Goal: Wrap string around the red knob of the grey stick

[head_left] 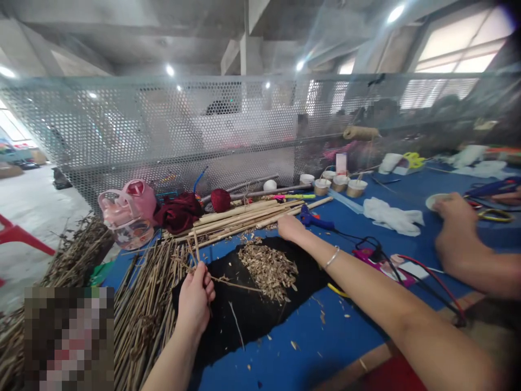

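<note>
My left hand (196, 297) is closed around thin dry twigs (197, 247), which stick up above the fist; another thin twig (238, 284) reaches right from it. Beneath lies a black cloth (222, 326) bearing a heap of dry brown flakes (271, 269). My right hand (290, 227) is stretched forward past the heap, at the near side of a row of pale peeled sticks (244, 215). Its fingers look curled in, and whatever they hold is hidden. Just right of it lies a blue glue gun (315, 218) with a dark cable.
Bundled dry stalks (140, 309) fill the left side. Behind are a pink-topped clear bottle (131, 231), dark red cloth (179, 212), a red yarn ball (220, 200), small pots (356, 187) and white gloves (393, 215). A co-worker's hand (456, 214) works at right. A perforated metal screen (183, 130) stands behind.
</note>
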Demonstrator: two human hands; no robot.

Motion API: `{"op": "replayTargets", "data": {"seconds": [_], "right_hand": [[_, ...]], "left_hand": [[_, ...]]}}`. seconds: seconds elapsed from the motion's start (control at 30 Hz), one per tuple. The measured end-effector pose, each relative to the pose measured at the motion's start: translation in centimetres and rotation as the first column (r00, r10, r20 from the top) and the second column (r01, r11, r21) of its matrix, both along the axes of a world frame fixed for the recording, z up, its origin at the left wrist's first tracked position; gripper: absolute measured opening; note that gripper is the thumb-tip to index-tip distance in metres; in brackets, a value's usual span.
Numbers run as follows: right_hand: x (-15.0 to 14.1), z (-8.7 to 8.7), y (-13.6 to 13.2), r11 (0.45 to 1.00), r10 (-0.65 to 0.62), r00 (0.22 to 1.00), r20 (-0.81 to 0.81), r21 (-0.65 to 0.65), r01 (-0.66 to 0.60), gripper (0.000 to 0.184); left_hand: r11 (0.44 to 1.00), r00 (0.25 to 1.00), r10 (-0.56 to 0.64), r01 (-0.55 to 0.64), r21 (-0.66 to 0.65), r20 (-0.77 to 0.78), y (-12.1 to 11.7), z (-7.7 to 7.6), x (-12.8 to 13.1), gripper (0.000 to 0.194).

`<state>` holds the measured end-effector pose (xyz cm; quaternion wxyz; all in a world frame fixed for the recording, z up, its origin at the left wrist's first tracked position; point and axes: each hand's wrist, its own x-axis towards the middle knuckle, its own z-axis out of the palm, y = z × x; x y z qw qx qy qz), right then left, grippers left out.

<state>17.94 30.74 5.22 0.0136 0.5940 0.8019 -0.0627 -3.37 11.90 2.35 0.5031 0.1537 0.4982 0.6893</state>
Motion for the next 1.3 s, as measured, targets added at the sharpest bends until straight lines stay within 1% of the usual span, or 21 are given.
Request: {"op": "replayTargets", "data": {"seconds": [0.07,0.17,0.27,0.37,0.47,0.57,0.63,0.67,0.77,0.83,0.93,1.07,1.17,1.3], "right_hand": [[0.7,-1.0,2.0,0.999,-0.040,0.998,0.044,-0.013,0.041,0.031],[0.3,-2.0,3.4,0.999,-0.038,0.997,0.061,-0.018,0.040,0.033],[-0.9,-2.5,3.5,1.000,0.013,0.999,0.043,-0.028,-0.012,0.032],[-2.3,-2.7,2.5,0.992,0.118,0.993,0.015,-0.047,-0.117,0.030],[-3.5,-2.6,1.3,0.964,0.259,0.966,-0.026,-0.062,-0.260,0.021],[-4.4,-1.9,1.0,0.938,0.345,0.936,-0.061,-0.004,-0.346,0.030],[-4.9,-1.4,1.3,0.923,0.384,0.921,-0.064,0.034,-0.383,0.035],[-5.1,-1.1,1.5,0.912,0.411,0.910,-0.059,0.034,-0.410,0.037],[-5.8,-0.7,2.0,0.862,0.505,0.862,-0.034,-0.025,-0.506,0.043],[-6.0,-0.7,2.1,0.838,0.542,0.840,-0.014,-0.071,-0.542,0.043],[-6.1,-1.0,2.2,0.820,0.565,0.825,-0.004,-0.103,-0.563,0.038],[-5.7,-1.3,2.2,0.821,0.565,0.824,-0.043,-0.065,-0.567,0.018],[-5.3,-1.0,2.2,0.838,0.542,0.836,-0.089,-0.015,-0.545,0.020],[-4.9,-0.6,2.0,0.850,0.523,0.841,-0.139,0.015,-0.526,0.019]], "left_hand": [[1.000,1.000,-0.010,0.010,-0.017,-0.014,0.0,0.0,0.1,0.049],[0.999,0.998,-0.017,0.015,-0.033,-0.056,0.0,0.0,0.3,0.049],[0.999,0.996,-0.026,0.023,-0.047,-0.082,0.0,0.0,0.4,0.051],[0.998,0.995,-0.040,0.035,-0.054,-0.096,0.0,-0.1,0.4,0.051],[0.998,0.994,-0.041,0.035,-0.059,-0.101,0.0,-0.2,0.3,0.050],[0.998,0.995,-0.035,0.029,-0.062,-0.094,0.1,0.0,0.3,0.050],[0.998,0.996,-0.030,0.025,-0.060,-0.088,0.1,0.2,0.3,0.051],[0.998,0.996,-0.029,0.024,-0.061,-0.087,0.1,0.3,0.3,0.051],[0.998,0.995,-0.033,0.027,-0.065,-0.091,0.1,0.5,0.4,0.051],[0.997,0.995,-0.033,0.027,-0.066,-0.098,0.1,0.6,0.4,0.051],[0.998,0.994,-0.034,0.028,-0.065,-0.104,0.0,0.5,0.5,0.052],[0.998,0.994,-0.044,0.038,-0.055,-0.104,-0.1,0.2,0.5,0.051],[0.998,0.994,-0.050,0.046,-0.047,-0.100,0.0,0.0,0.5,0.048],[0.998,0.994,-0.038,0.033,-0.051,-0.105,-0.1,0.0,0.5,0.048]]}}
